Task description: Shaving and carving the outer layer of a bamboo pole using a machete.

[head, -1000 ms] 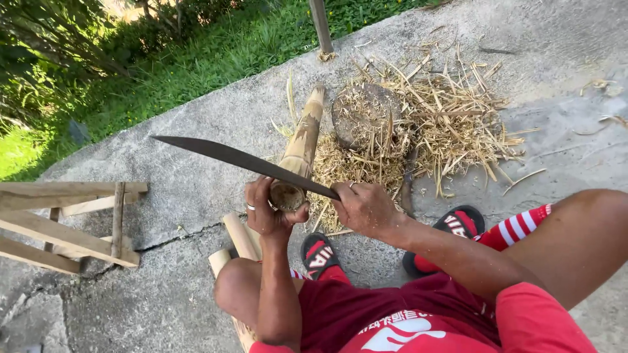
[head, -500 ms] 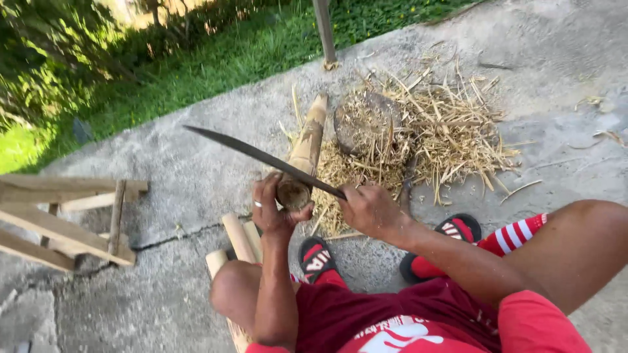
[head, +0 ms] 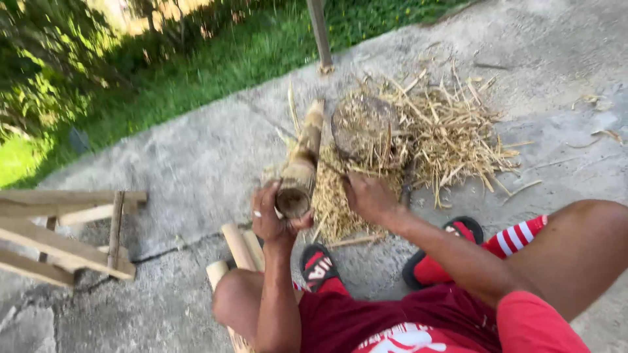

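A bamboo pole (head: 302,163) lies tilted on the concrete floor (head: 196,163), its open cut end toward the person. The left hand (head: 273,219) is curled around that end, gripping it. The right hand (head: 367,196) rests just beside it, on the heap of shavings (head: 445,131); motion blur hides whether it is closed on anything. A round stump (head: 363,124) stands in the heap. Short cut pieces (head: 235,252) lie by the left knee, a wooden frame (head: 65,235) farther left, and grass (head: 196,59) lies beyond.
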